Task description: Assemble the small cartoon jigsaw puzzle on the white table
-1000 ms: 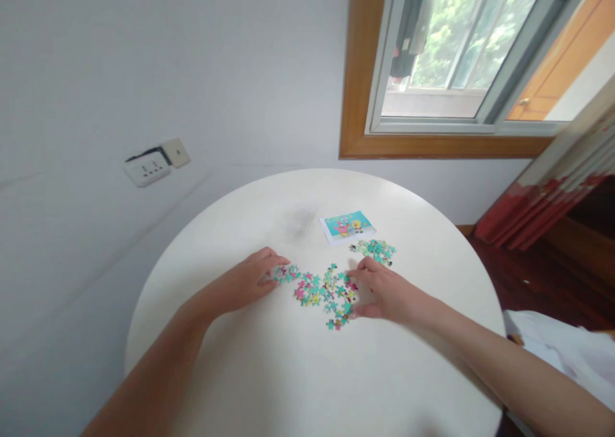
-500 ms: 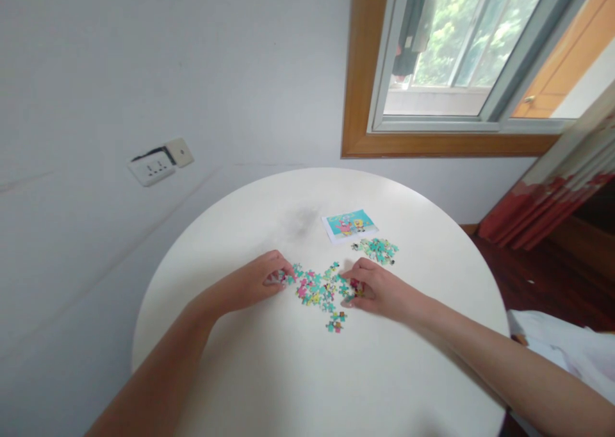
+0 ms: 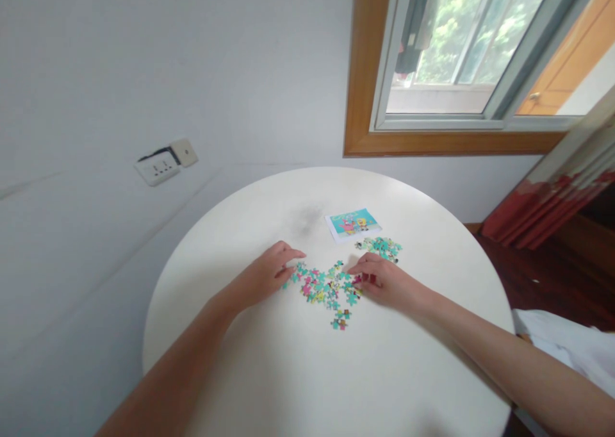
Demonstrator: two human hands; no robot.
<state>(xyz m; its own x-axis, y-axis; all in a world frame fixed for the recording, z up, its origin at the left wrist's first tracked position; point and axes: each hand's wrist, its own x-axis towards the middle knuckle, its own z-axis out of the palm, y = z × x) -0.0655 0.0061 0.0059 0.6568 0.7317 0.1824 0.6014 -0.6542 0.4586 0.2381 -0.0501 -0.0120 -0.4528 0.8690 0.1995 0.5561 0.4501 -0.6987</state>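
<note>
A loose spread of jigsaw puzzle pieces [image 3: 319, 286] in teal, pink and yellow lies on the round white table [image 3: 288, 373]. At its left edge is my left hand [image 3: 271, 272], index finger stretched out and thumb apart, over a few teal pieces. My right hand [image 3: 382, 280] rests at the right edge, fingers bent but spread, the fingertips by teal and magenta pieces; no piece shows gripped. Nearer to me, a small joined-looking group of pieces [image 3: 341, 320] sits apart from the spread.
Behind my right hand is a second pile of mostly teal pieces [image 3: 382, 247]. Beyond it lies a picture card [image 3: 353, 223] with cartoon figures. A wall with a socket [image 3: 158, 167] and a window [image 3: 446, 52] border the table's far side; a curtain [image 3: 538, 200] hangs at right.
My left hand has lifted slightly and its index finger has straightened away from the pieces. My right hand has shifted a little, its fingers drawn closer, uncovering pieces beneath. The view has shifted slightly.
</note>
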